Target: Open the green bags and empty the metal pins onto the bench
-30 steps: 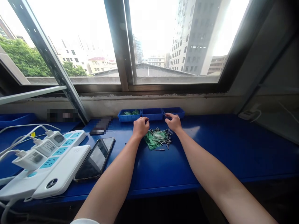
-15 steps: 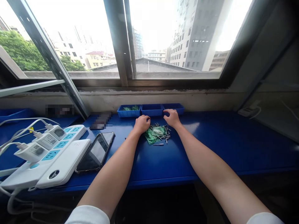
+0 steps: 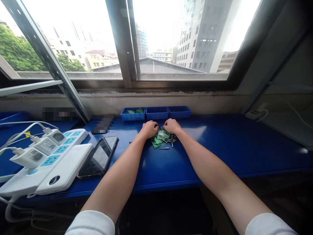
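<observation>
On the near side of the pile, a lone metal pin [image 3: 164, 148] lies on the blue table [image 3: 166, 169]. Just beyond it, green bags [image 3: 157, 143] and metal pieces [image 3: 173, 140] lie heaped below and between the curled fingers of the left hand [image 3: 148, 129] and right hand [image 3: 171, 126]; whether either hand grips anything, I cannot tell. The right hand, earlier at the right bin [image 3: 179, 114], is now closer to the left, over the pile's far side. The bins stand beyond.

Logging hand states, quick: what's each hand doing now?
Left hand: fingers curled, grip unclear.
Right hand: fingers bent, any hold hidden.
</observation>
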The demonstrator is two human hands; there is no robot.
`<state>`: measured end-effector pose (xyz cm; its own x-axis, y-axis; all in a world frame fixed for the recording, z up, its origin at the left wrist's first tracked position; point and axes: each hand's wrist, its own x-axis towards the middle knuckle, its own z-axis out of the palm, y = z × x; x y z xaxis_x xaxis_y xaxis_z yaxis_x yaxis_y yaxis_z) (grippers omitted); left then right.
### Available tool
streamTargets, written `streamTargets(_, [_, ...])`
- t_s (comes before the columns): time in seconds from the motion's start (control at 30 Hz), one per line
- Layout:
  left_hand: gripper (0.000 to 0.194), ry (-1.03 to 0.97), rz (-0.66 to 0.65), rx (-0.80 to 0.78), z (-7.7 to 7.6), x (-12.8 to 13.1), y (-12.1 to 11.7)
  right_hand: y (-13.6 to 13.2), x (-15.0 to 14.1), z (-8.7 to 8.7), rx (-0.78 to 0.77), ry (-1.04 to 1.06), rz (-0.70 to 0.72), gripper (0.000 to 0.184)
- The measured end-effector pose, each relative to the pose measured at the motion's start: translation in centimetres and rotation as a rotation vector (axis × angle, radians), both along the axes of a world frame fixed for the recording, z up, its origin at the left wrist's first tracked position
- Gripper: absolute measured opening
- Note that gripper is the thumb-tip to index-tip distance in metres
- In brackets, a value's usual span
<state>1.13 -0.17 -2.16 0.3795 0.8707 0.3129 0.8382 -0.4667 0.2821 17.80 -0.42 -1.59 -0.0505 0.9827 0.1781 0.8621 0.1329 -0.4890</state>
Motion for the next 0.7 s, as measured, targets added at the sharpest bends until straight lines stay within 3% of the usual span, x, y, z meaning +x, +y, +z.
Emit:
streamTargets(0.2, [0.028,-0.021,-0.015,0.020,-0.1,0.3,-0.1,0.1,-0.2,0.1,-0.061,-0.029,0.007,0.011])
streamTargets(0.3, [0.028,-0.090,-0.056,0.077,0.0,0.3,-0.2,-0.1,-0.4,-0.1,0.031,0.017,0.044,0.007])
streamTargets(0.47, [0.024,-0.195,-0.105,0.154,0.6,0.2,-0.4,-0.7,-0.7,0.3,0.187,0.203,0.185,0.013])
streamTargets(0.6, [0.025,-0.206,-0.033,0.185,1.1,0.1,-0.7,-0.8,-0.6,0.5,0.186,0.428,0.283,0.011])
streamTargets(0.7, [0.025,-0.191,-0.011,0.167,1.2,0.2,-0.8,-0.8,-0.5,0.4,0.172,0.473,0.301,0.013])
